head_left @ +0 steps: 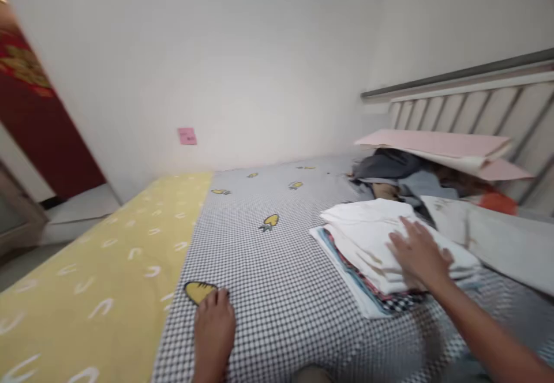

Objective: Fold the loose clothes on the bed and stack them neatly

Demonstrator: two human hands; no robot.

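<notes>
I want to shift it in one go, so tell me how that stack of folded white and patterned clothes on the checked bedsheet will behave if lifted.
The stack of folded white and patterned clothes probably flops at unsupported edges, being soft cloth. Layers look uneven, so they may slide apart. The right hand lies flat on top.

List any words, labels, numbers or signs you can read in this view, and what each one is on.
None can be read.
Pink note on the wall: marks too blurred to read.
Red hanging at far left: gold design, too blurred to tell whether it is lettering.
Bed sheet: only yellow carrot shapes, no text.
Folded clothes pile under the right hand: no legible print.
</notes>
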